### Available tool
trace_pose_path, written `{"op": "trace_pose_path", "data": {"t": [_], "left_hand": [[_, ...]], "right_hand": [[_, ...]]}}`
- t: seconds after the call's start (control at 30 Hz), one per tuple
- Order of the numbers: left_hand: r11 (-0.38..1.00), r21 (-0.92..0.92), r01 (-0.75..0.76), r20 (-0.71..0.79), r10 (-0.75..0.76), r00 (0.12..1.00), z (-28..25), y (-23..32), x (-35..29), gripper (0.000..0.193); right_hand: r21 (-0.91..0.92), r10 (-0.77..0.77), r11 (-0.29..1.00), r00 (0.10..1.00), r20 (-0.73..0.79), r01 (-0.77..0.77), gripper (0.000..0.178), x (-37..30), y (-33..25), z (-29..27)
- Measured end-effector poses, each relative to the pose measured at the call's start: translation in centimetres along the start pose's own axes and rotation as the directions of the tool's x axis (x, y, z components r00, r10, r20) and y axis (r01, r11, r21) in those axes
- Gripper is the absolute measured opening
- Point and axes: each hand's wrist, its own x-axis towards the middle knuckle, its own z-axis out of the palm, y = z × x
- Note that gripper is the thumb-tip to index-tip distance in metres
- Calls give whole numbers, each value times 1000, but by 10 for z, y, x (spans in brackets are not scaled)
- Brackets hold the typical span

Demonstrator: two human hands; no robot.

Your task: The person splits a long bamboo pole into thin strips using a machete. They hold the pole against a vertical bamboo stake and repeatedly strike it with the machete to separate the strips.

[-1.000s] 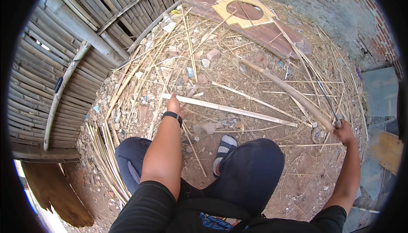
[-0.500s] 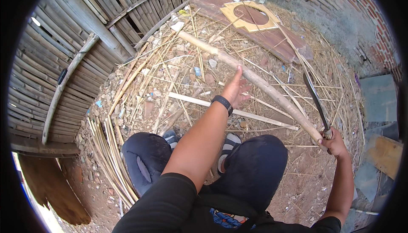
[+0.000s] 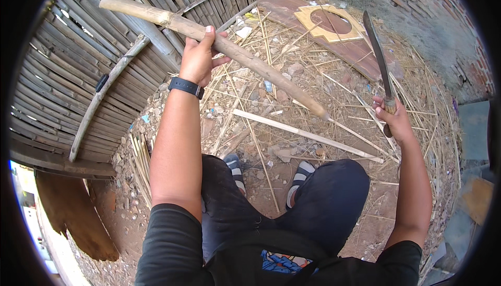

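Observation:
My left hand (image 3: 201, 56), below a dark wristwatch, grips a pale bamboo pole (image 3: 250, 63) near its middle. The pole is raised in front of me and slants from the upper left down toward the centre, its lower end free. At the right, my right hand (image 3: 395, 119) is wrapped round the handle of a machete (image 3: 380, 56). Its long dark blade points up and away from me, apart from the pole. Below the pole, a split bamboo strip (image 3: 308, 136) lies on the ground in front of my feet.
A bamboo-slat wall (image 3: 68, 88) rises at the left and a brick wall (image 3: 417, 4) at the far right. Thin sticks and rubble litter the ground. A brown board (image 3: 282, 7) lies at the back, bearing a yellow frame with a round hole (image 3: 308, 17). Grey sheets (image 3: 475, 129) lean at right.
My left hand has taken hold of the pole and swung it up and left. The right hand has let go of the pole's end and keeps the machete, now held higher.

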Motion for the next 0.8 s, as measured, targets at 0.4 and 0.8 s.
{"op": "trace_pose_path", "data": {"t": [0.4,0.8], "left_hand": [[610,715,-342,-85,561,823,-115,-77,15,49],[707,638,-306,-23,414,910,-127,-130,20,43]], "right_hand": [[-67,-35,997,999,15,36,41,-16,-105,76],[273,-150,958,969,197,92,54,-34,-221,166]]}}
